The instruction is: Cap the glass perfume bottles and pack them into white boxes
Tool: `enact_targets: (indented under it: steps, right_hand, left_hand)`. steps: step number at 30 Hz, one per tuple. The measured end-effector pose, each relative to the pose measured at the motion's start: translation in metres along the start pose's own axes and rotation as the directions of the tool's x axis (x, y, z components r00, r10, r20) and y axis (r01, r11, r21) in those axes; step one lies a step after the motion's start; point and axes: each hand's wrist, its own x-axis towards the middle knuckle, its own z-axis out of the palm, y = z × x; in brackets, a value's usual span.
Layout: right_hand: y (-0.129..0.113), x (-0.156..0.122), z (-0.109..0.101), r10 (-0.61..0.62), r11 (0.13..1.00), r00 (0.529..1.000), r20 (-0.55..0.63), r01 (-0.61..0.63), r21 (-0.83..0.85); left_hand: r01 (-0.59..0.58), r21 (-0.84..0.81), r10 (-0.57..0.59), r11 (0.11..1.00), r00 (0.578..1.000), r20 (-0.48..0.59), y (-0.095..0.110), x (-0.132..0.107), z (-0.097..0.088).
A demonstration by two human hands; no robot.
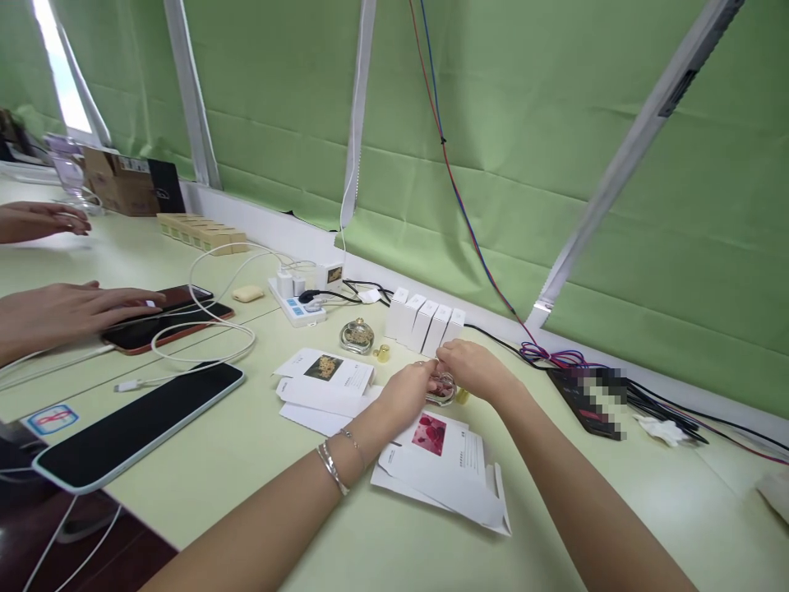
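Observation:
My left hand (407, 393), with bracelets at the wrist, is closed on a small round glass bottle (442, 390) with dark red contents. My right hand (474, 367) pinches at the bottle's top; the fingers hide what is between them. Beside the right hand lies a gold-coloured cap (462, 395), partly hidden. A second glass bottle (357, 335) with pale yellowish contents stands to the left, near small gold pieces (382, 353). A flattened white box with a red picture (444, 469) lies under my left forearm. Another, with a yellow flower picture (324, 378), lies left of it.
White cartons (425, 325) stand in a row behind my hands. Left are a power strip (299, 304), white cables, a large phone (145, 423) and another person's hand (80, 312) on a phone. At right lie a dark flat object (579, 403) and bundled cables (666, 403).

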Motion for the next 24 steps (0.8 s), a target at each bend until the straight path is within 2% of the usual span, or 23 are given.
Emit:
enact_targets:
  steps: [18, 24]
  right_hand:
    - [0.005, -0.005, 0.017, -0.044, 0.995, 0.995, -0.094, 0.035, -0.095]
    - [0.003, -0.006, 0.027, 0.015, 0.994, 0.992, -0.129, -0.029, -0.109]
  left_hand:
    - [0.043, 0.183, -0.060, 0.982, 0.994, 0.092, 0.005, 0.003, 0.002]
    - [0.032, 0.216, -0.056, 0.976, 0.993, 0.103, 0.007, 0.004, 0.003]
